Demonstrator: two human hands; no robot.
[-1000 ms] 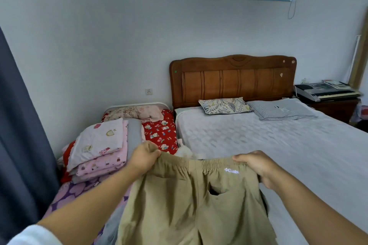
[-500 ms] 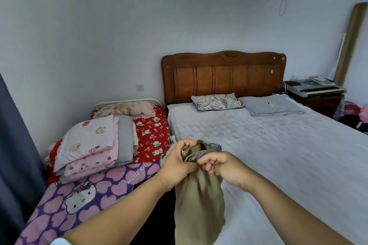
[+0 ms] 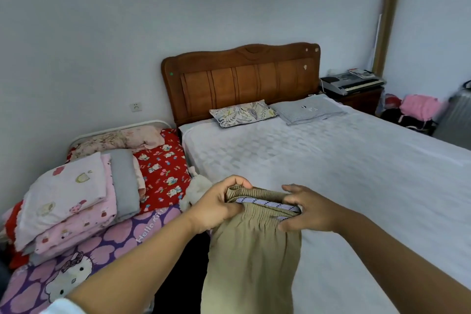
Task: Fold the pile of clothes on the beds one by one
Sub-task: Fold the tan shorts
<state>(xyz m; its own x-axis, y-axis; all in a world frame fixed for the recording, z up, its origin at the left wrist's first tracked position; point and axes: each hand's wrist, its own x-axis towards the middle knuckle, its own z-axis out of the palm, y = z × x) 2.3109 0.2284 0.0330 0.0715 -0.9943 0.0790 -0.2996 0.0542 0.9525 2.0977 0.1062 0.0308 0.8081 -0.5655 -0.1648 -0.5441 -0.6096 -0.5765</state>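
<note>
item: khaki shorts [image 3: 252, 257], folded in half lengthwise, hanging in the air over the near edge of the big bed [image 3: 331, 173]
left hand [image 3: 216, 208]: thumb and fingers pinch the left end of the waistband [image 3: 257, 199]
right hand [image 3: 309, 211]: thumb under and fingers over the right end of the waistband; top fingers look half lifted, so a lighter hold
step: looks like evening up the two waistband halves before the next fold
do it well: match the elastic edges first, keep the striped drawcord [image 3: 267, 203] tucked inside, let the legs hang straight so the seams line up (gravity does the smoothing)
then: lay it flat on the white cover and fold hem to waist
risk: the layers slip if the right hand lets go before the cloth is down
avoid: small bed [image 3: 107, 242] on the left, already stacked with bedding [image 3: 68, 196]
</note>
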